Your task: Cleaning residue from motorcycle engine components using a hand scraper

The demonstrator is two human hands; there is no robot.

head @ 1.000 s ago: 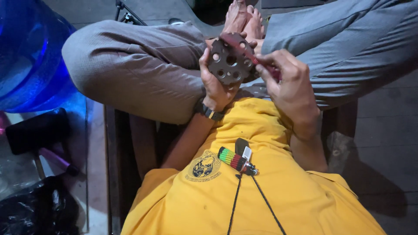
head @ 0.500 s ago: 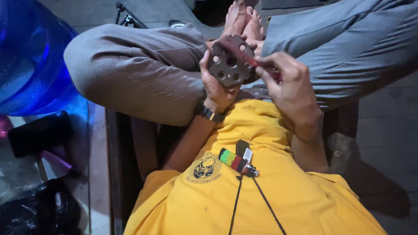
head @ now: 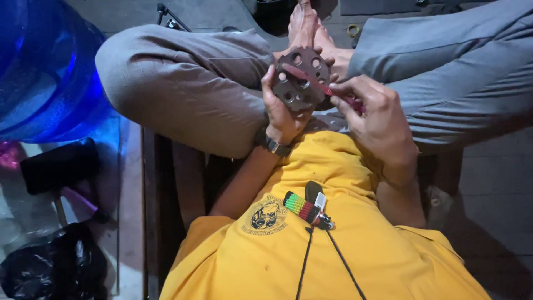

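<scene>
Both hands are busy over my crossed legs: my left hand grips a round holed metal disc, my right hand pinches a thin red tool laid across it.

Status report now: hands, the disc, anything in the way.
Left hand grips holed disc. Right hand holds red tool across disc face. Nothing between hands; knees close either side.

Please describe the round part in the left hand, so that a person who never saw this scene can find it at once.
Start at the crossed grey-trousered legs above the yellow shirt. Between the knees, the left hand holds up a dark metal disc. Only it has round holes, with a red tool lying across it.
</scene>
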